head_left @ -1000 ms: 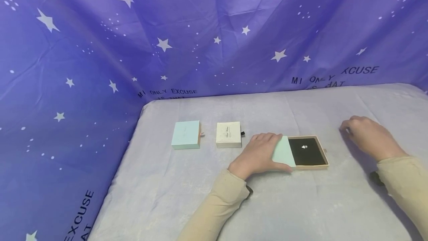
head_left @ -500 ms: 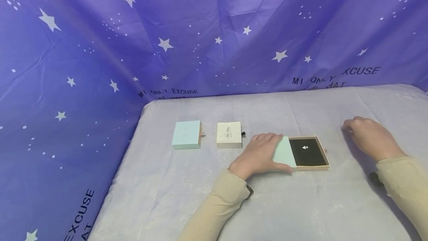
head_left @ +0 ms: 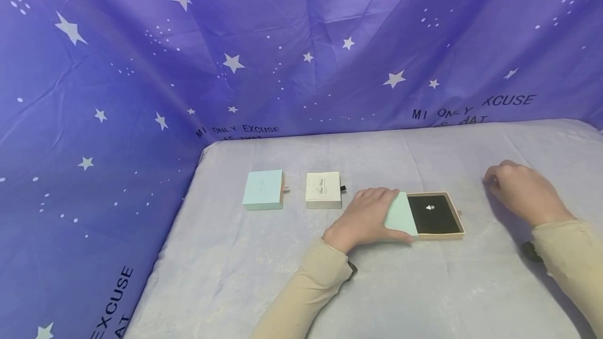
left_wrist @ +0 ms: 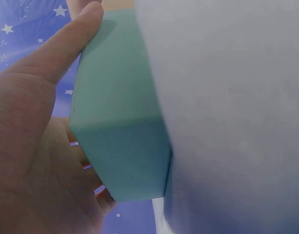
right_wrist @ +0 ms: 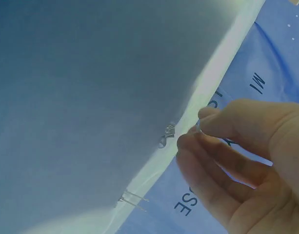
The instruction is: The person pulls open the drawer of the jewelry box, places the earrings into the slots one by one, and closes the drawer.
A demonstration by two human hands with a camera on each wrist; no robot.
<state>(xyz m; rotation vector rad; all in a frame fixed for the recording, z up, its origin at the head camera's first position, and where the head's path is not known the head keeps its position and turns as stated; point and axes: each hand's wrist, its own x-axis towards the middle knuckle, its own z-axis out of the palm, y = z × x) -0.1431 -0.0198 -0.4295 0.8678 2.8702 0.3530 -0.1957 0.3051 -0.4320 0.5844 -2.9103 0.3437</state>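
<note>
My left hand [head_left: 365, 216] grips the sleeve of a mint-green drawer box [head_left: 400, 212], thumb on the near side and fingers over the far side. The drawer [head_left: 440, 235] is pulled partly out to the right. On its black lining [head_left: 435, 221] lies a small silver piece of jewellery [head_left: 430, 207]. Right of the box, my right hand [head_left: 527, 192] pinches a tiny pale, clear-looking piece [right_wrist: 197, 128] between thumb and index finger. Near those fingertips, in the right wrist view, a silvery piece of jewellery [right_wrist: 167, 135] and a thin two-pronged metal piece [right_wrist: 132, 198] lie on the cloth.
A light-blue drawer box [head_left: 264, 190] and a cream drawer box [head_left: 322, 190] with a black pull tab stand closed to the left. Pale cloth [head_left: 400, 292] covers the table. A purple star-printed curtain [head_left: 282, 82] hangs behind and at the left.
My right hand has shifted slightly to the right and turned a little, its fingertips drawing in. The left hand and the drawer box stay in place.
</note>
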